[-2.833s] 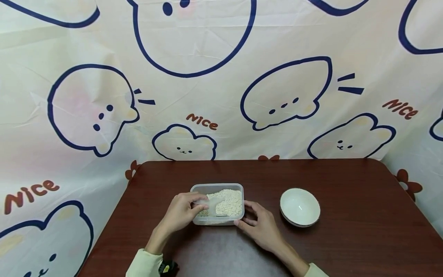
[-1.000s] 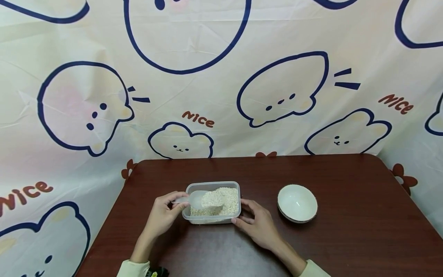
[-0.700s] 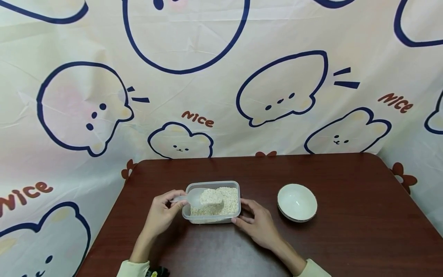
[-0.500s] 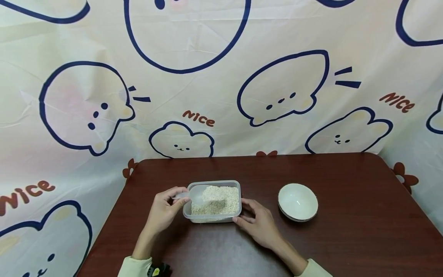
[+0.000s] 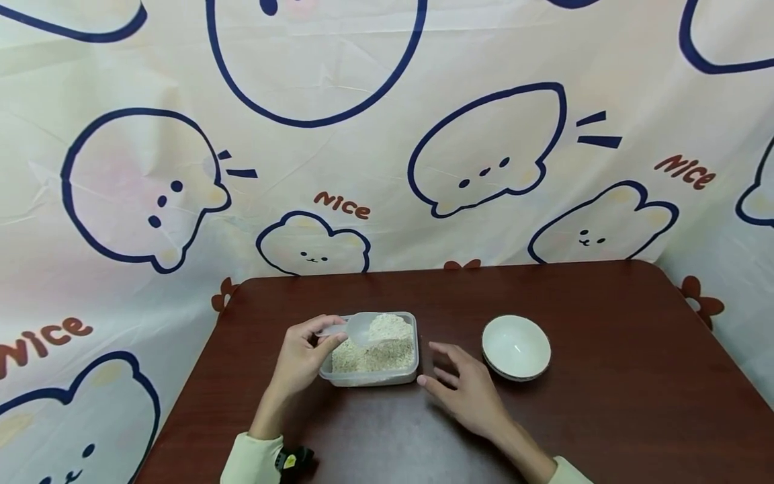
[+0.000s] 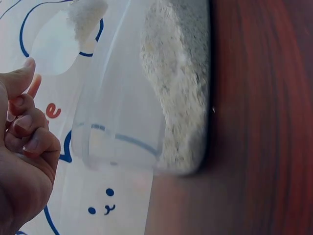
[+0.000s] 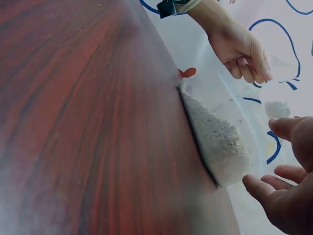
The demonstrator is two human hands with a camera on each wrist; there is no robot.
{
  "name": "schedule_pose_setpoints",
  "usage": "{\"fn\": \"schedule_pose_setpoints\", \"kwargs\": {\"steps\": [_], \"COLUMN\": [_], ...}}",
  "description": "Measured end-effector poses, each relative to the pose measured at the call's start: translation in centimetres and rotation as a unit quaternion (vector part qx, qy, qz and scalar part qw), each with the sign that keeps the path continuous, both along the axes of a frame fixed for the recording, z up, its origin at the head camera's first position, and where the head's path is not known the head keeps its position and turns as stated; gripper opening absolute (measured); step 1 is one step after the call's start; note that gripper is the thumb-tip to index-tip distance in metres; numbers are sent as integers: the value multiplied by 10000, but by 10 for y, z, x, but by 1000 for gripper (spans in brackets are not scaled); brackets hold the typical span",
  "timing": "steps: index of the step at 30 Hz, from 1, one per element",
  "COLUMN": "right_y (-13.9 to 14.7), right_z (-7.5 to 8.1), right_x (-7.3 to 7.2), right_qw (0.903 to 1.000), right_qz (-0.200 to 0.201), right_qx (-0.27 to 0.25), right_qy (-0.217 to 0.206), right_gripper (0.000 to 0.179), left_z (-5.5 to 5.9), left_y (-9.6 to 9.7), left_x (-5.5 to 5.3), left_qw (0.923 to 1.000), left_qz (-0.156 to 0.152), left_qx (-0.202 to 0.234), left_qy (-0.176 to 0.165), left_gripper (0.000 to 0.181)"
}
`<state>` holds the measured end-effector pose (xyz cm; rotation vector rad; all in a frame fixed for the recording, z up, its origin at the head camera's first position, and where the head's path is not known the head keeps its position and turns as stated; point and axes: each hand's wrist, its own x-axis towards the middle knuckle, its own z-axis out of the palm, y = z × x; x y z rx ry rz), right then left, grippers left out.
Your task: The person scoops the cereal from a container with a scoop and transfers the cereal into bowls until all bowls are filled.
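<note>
My left hand (image 5: 305, 353) pinches the handle of a translucent plastic scoop (image 5: 359, 329) above a clear rectangular container (image 5: 369, 380). A heap of pale grains, which look like rice or oats, fills the scoop's bowl; the left wrist view shows the scoop (image 6: 56, 46) raised over the container's rim. More of the same grains (image 5: 369, 357) lie in the container, sloping up toward one end. Just off the container's right side is my right hand (image 5: 471, 393), fingers spread and slightly bent, holding nothing. In the right wrist view its fingertips are close by the container wall (image 7: 234, 169).
A white bowl (image 5: 517, 347) stands on the dark brown wooden table (image 5: 605, 376), right of the container. Behind the table hangs a printed cloth (image 5: 387, 161) with cartoon faces. A dark band or watch (image 5: 294, 460) is at my left wrist.
The scoop came up out of the grains with a heap in it and has now lifted and shifted right. My right hand has let go of the container's side and drawn slightly away.
</note>
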<state>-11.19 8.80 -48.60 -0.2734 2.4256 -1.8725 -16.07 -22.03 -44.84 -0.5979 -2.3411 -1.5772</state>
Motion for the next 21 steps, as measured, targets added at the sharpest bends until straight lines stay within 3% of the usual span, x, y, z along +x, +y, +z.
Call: {"fn": "schedule_pose_setpoints", "kwargs": {"steps": [15, 21], "right_y": [41, 58], "right_z": [9, 12], "right_x": [27, 40], "right_qw": [9996, 9971], "right_qz": [-228, -436], "right_qx": [26, 96], "right_qy": [135, 610], "right_gripper": [61, 54], "left_z": [3, 4], "left_y": [42, 59], "left_x": [-17, -18], "left_qw": [9990, 9989], "left_qz": [-430, -424], "left_qx": [130, 135], "left_qy": [-15, -136], "left_gripper": [13, 13]}}
